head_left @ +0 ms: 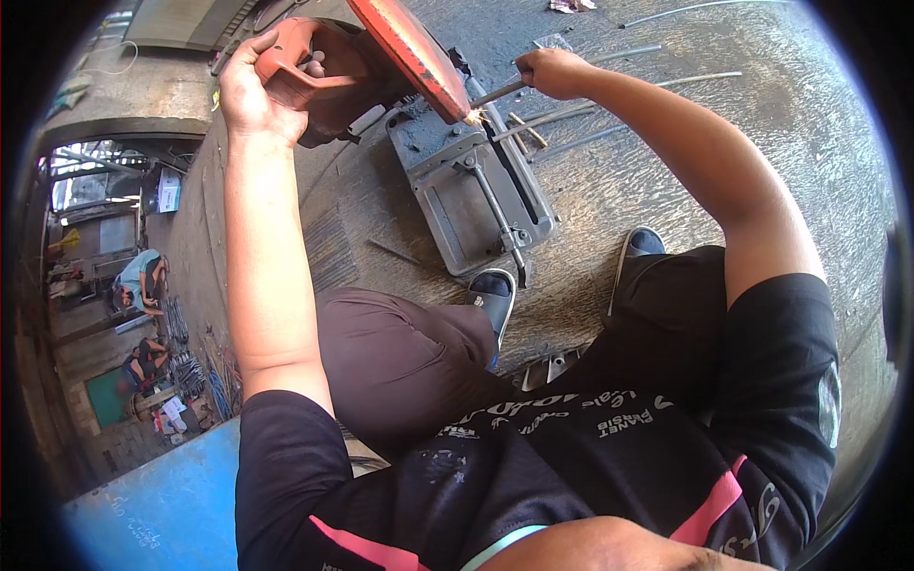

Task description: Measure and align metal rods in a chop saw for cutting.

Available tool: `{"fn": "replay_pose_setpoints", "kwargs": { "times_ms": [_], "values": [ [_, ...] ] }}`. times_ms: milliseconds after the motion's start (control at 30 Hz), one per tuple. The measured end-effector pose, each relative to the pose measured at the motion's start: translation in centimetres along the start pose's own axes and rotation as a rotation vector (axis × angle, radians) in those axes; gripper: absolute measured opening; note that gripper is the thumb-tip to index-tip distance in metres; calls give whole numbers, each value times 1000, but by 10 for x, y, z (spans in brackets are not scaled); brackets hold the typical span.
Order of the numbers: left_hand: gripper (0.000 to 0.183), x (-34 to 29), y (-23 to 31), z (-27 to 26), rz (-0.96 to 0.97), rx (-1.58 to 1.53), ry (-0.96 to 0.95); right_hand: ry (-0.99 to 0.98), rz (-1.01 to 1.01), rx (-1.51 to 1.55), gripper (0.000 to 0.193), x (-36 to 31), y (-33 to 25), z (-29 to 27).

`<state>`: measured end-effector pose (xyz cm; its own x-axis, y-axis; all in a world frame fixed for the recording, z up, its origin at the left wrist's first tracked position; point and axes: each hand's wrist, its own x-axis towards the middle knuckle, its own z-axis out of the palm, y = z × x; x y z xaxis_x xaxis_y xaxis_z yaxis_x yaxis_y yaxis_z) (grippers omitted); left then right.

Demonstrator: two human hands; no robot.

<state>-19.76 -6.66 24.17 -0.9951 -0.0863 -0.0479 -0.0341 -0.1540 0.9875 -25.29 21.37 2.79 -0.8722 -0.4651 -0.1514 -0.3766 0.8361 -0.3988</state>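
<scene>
An orange cut-off saw stands on the floor, its worn guard over the wheel. My left hand is closed around the saw's orange loop handle, fingers showing through the opening. Small sparks fly at the lower end of the guard. My right hand is closed on a thin metal rod, whose near end meets the sparks. Toward me extends the saw's grey metal base, with a clamp screw lying along it.
More thin metal rods lie on the worn floor at the right. My sandalled feet stand close to the base. At far left, two other people crouch among piled metal pieces. A blue panel is at lower left.
</scene>
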Motion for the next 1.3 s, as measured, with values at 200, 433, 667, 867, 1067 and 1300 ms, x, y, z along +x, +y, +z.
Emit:
{"fn": "replay_pose_setpoints", "kwargs": {
  "times_ms": [200, 433, 667, 867, 1067, 1300],
  "values": [
    [38, 1, 0, -1, -1, -8, 13, 43, -36, 36, 26, -9, -1, -1],
    [35, 2, -1, -1, -17, -10, 18, 53, -55, 114, 24, -13, 5, -5],
    [32, 6, -8, -14, 4, -29, -130, -238, -107, 218, 21, -87, 31, -52],
    [38, -16, 2, 3, 232, 188, 349, -233, -110, 1144, 25, -154, -27, -105],
    [23, -97, 49, 31, 508, 282, -74, -227, -380, 1739, 23, -182, -145, -138],
    [26, -190, 38, 43, 600, 306, -549, -138, -358, 1850, 26, -215, -235, -124]
  ]
}}
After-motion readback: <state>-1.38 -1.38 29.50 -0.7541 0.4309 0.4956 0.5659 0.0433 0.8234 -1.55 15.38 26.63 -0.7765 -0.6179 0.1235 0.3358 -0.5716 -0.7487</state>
